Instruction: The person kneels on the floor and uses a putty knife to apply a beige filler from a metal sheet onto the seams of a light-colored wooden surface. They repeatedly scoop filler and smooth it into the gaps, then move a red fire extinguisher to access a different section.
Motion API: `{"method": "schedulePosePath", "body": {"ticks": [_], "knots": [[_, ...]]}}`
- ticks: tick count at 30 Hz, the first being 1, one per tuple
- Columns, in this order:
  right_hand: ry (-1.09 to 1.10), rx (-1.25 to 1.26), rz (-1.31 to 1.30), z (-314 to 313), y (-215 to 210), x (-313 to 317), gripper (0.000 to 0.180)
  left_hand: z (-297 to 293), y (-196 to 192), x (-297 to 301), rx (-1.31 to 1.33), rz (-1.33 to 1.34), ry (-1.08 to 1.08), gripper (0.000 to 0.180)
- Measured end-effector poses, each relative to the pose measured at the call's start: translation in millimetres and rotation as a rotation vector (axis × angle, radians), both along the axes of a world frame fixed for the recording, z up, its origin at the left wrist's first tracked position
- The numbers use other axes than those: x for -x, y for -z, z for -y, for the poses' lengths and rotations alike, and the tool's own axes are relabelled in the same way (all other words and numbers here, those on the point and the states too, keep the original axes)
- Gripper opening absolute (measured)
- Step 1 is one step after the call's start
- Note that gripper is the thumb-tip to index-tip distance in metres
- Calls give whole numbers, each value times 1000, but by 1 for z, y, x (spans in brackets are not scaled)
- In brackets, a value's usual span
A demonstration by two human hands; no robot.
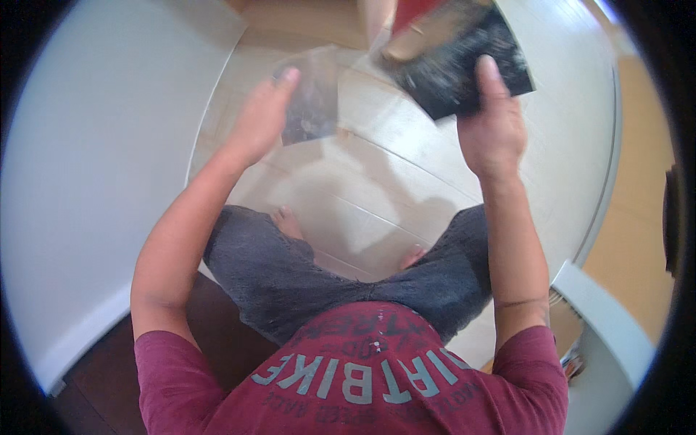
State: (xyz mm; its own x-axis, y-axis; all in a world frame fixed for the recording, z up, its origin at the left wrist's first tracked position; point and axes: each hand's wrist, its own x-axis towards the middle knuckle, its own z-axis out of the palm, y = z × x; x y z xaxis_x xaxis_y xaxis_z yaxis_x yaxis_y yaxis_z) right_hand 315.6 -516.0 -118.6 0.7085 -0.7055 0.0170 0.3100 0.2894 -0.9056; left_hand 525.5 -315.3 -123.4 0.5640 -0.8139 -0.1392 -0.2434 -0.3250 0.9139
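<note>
My left hand (272, 112) is closed on a clear plastic sleeve (313, 101), its thumb lying on top. Light passes through the sleeve, and the floor shows behind it. My right hand (496, 123) grips a flat, dark, square-cornered sheet or booklet (453, 76) by its lower right corner, thumb on the upper face. That face carries a black, mottled picture with a tan area, smeared by motion. A red patch (413, 14) shows at its upper left; whether it belongs to the same piece, I cannot tell. The two hands are apart, held out over the floor.
Pale floorboards (348, 225) lie beneath my hands, with my bare feet on them. A white panel (109, 167) stands along the left. At the lower right is a white edge (602, 319) with small items behind it. A pale blurred shape (377, 18) is at the top.
</note>
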Motion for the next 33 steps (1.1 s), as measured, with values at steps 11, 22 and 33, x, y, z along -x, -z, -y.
{"method": "schedulePosePath", "body": {"ticks": [11, 22, 33], "knots": [[-695, 1709, 224, -45, -4, -73, 61, -126, -54, 95, 659, -761, -1096, 34], [-1231, 2525, -48, -58, 239, -163, 54, -274, -67, 131, 686, -225, -1312, 41], [-1537, 2595, -138, -18, 300, -149, 58, -318, -35, 139, 617, -200, -1110, 54]]}}
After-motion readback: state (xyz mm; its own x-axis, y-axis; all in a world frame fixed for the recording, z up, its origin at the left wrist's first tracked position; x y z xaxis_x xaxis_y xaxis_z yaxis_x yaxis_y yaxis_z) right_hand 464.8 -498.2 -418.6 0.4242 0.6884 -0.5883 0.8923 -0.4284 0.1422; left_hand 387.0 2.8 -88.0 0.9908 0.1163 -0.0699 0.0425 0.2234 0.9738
